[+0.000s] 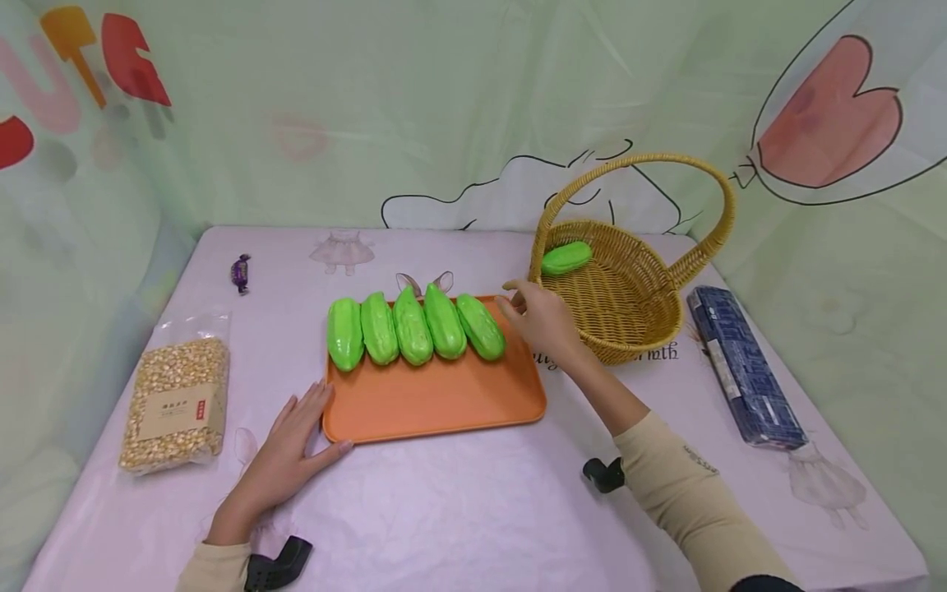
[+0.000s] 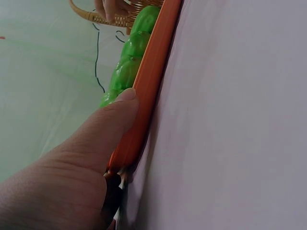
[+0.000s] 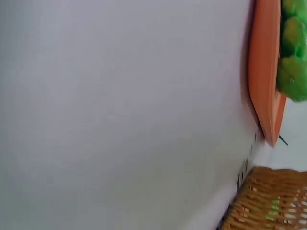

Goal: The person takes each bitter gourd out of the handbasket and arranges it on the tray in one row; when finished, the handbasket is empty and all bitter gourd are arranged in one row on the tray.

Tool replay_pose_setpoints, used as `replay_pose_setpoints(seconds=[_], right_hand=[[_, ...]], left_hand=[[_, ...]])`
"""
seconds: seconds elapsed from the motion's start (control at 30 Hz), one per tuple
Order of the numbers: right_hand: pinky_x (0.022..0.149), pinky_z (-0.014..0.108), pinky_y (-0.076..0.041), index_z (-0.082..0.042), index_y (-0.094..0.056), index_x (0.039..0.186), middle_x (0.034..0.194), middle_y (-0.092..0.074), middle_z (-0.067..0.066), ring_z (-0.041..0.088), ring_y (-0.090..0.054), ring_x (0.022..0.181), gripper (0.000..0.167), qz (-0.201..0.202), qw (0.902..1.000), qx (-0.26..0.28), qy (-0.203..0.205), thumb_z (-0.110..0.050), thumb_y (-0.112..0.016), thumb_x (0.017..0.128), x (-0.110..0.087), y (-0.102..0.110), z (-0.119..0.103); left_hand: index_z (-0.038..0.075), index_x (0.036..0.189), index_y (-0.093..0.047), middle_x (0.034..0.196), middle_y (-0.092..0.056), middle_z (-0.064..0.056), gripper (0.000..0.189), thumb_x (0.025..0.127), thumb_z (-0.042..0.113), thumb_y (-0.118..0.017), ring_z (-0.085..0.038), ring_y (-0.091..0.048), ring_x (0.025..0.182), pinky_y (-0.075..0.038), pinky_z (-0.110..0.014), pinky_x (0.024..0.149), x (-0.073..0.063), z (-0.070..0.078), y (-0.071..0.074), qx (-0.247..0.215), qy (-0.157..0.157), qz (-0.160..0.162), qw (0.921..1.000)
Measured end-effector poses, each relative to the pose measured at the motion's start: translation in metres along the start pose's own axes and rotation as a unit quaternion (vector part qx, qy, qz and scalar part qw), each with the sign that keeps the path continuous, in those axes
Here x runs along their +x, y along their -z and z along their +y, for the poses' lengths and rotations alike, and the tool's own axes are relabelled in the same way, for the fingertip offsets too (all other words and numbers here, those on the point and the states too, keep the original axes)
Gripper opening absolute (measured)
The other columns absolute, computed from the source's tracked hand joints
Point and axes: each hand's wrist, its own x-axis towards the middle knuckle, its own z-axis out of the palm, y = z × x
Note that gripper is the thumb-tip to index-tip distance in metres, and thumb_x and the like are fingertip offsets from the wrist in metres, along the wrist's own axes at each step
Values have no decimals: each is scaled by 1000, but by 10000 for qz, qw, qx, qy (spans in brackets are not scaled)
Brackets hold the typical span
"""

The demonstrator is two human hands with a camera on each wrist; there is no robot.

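Several bright green cucumber-like vegetables (image 1: pixel 413 329) lie side by side along the back of an orange tray (image 1: pixel 444 403). My left hand (image 1: pixel 284 460) rests at the tray's front left corner, fingers extended along the left side; in the left wrist view the thumb (image 2: pixel 112 115) touches the rim. Above the tray's right back corner is my right hand (image 1: pixel 547 323), fingers loosely bent and nothing visible in them. Just to its right stands a wicker basket (image 1: pixel 614 308) with one green vegetable (image 1: pixel 566 257) inside. The right hand is not visible in the right wrist view.
A bag of corn kernels (image 1: pixel 176 403) lies on the left of the table, with a purple wrapped candy (image 1: pixel 240 274) behind it. A dark blue patterned package (image 1: pixel 746 366) lies near the right edge. The basket's tall handle (image 1: pixel 658 158) arches up beside my right hand.
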Motion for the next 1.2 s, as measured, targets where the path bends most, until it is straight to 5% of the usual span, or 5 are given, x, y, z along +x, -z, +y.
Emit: replay_pose_setpoints(seconds=[0.23,0.5,0.9,1.2], right_hand=[[61,39,-52,0,-68,102,82,-67,12,25,-63,73,23,1014,9943,-93,318,-18,-59,94,6,9,18],[64,41,-52,3,-67,103,84,-66,16,28,-62,74,22,1130,9926,390,-212,-15,-57,94,16,13,45],[77,50,-51,7,-48,129,110,-58,26,37,-58,96,43,-170,9962,-39,-849,-13,-57,92,30,28,76],[85,63,-44,-1,-25,147,143,-26,34,51,-37,122,65,-981,9871,-553,-1137,-13,-58,91,41,33,97]], left_hand=[[-5,146,-29,149,-28,-22,81,88,38,-67,-34,-17,140,-1,-39,116,0,2,1,-18,-7,12,10000],[-6,145,-29,150,-28,-22,82,88,38,-67,-34,-17,140,-1,-38,116,1,1,1,-1,-24,16,10000],[-6,145,-29,149,-28,-23,81,88,38,-67,-35,-18,140,-1,-38,116,0,1,2,32,-75,70,9999],[-5,146,-28,150,-28,-21,82,88,38,-67,-33,-17,140,-1,-37,116,1,-4,-1,4,-121,42,9999]])
